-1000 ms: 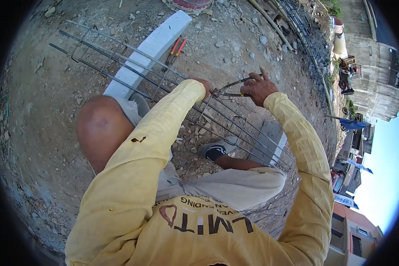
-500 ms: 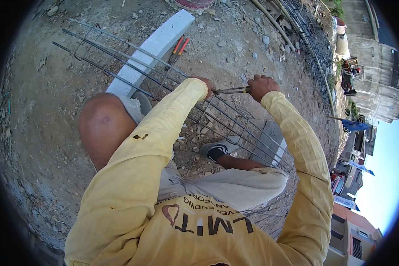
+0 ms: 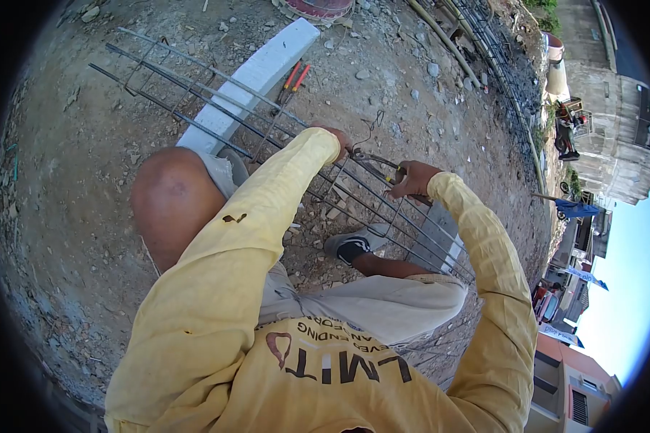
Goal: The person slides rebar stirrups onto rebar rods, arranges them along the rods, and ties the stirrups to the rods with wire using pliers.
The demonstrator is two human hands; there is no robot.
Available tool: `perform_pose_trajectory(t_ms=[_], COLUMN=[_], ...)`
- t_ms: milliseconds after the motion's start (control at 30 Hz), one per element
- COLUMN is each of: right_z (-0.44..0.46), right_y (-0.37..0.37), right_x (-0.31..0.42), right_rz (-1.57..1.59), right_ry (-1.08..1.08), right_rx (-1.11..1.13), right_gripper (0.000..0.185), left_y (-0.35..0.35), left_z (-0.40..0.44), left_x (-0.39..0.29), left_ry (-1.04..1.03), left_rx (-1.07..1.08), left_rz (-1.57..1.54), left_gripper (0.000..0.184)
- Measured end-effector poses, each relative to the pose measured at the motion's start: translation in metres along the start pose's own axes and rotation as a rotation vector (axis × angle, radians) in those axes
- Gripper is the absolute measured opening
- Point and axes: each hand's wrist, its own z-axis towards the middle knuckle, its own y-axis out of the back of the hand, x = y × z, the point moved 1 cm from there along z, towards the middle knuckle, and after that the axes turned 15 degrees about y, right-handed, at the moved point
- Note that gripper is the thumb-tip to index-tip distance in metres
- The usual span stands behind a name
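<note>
A rebar cage (image 3: 217, 92) of long steel bars and bent stirrups slants across in front of me. My left hand (image 3: 337, 141) is closed on it at the upper bar, its fingertips partly hidden. Pliers (image 3: 374, 164) with yellow and dark handles have their jaws right beside my left fingers. My right hand (image 3: 414, 179) holds the handle end, thumb and fingers somewhat spread around it. A thin loose wire (image 3: 374, 124) sticks up above the plier jaws.
A pale concrete block (image 3: 220, 108) supports the cage on the left; a grey one (image 3: 440, 234) is under its right end. Red-handled pliers (image 3: 294, 78) lie on the stony ground. More long bars (image 3: 502, 86) lie at upper right. My shoe (image 3: 355, 247) is beneath the cage.
My right hand has moved down and slightly left, swinging the plier handles from level to slanting down, its grip loosened. The loose wire has swung from below the pliers to above them.
</note>
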Motion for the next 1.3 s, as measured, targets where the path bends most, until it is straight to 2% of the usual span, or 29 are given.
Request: perform_pose_trajectory(t_ms=[133,233,333,433,533,567,667,767,867,900,1000,1100,1200,1233,1300], right_z=[-0.016,-0.021,-0.022,-0.008,-0.004,0.0,-0.006,-0.002,0.003,0.005,-0.008,-0.011,-0.02,-0.024,-0.024], right_y=[-0.017,-0.016,-0.015,0.016,0.022,0.018,0.007,0.011,0.03,0.034,0.03,0.02,0.028,0.03,0.033], right_x=[0.01,0.012,0.029,0.04,0.056,0.051,0.059,0.06,0.058,0.055,0.067,0.053,0.047,0.05,0.052], right_rz=[-0.724,-0.989,-0.707,-0.453,-0.333,-0.632,-0.788,-0.678,-0.289,-0.28,-0.579,-1.179,-1.311,-1.331,-1.333], right_ry=[0.135,0.256,0.074,-0.079,-0.324,-0.117,-0.073,-0.031,-0.249,-0.259,-0.097,0.164,0.413,0.452,0.463], right_rx=[-0.318,-0.487,-0.289,0.056,0.129,0.074,-0.187,-0.006,0.197,0.228,0.031,-0.189,-0.371,-0.448,-0.411], right_gripper=[0.049,0.047,0.052,0.063,0.068,0.066,0.06,0.045,0.032,0.024,0.034,0.046,0.038,0.04,0.044], left_y=[-0.021,-0.013,-0.016,-0.018,-0.011,-0.011,-0.017,-0.019,-0.019,-0.019,-0.015,-0.016,-0.023,-0.022,-0.018], left_z=[0.032,0.019,0.024,0.023,0.013,0.014,0.021,0.026,0.025,0.024,0.019,0.02,0.028,0.025,0.02], left_x=[0.003,0.002,0.003,0.0,0.003,0.002,-0.001,0.001,0.002,0.002,0.001,0.001,0.003,0.003,0.003], left_ry=[-0.076,-0.082,-0.083,-0.077,-0.039,-0.036,-0.034,-0.051,-0.073,-0.081,-0.05,-0.059,-0.083,-0.08,-0.076], left_rx=[-0.006,-0.013,-0.005,-0.003,-0.014,-0.011,-0.001,-0.003,-0.01,-0.01,-0.011,-0.008,-0.03,-0.032,-0.038], left_rz=[-0.043,-0.059,-0.064,-0.081,-0.068,-0.064,-0.05,-0.035,-0.002,0.012,-0.019,-0.019,-0.016,-0.011,-0.001], left_gripper=[0.047,0.046,0.047,0.047,0.048,0.048,0.048,0.048,0.044,0.042,0.048,0.048,0.041,0.041,0.041])
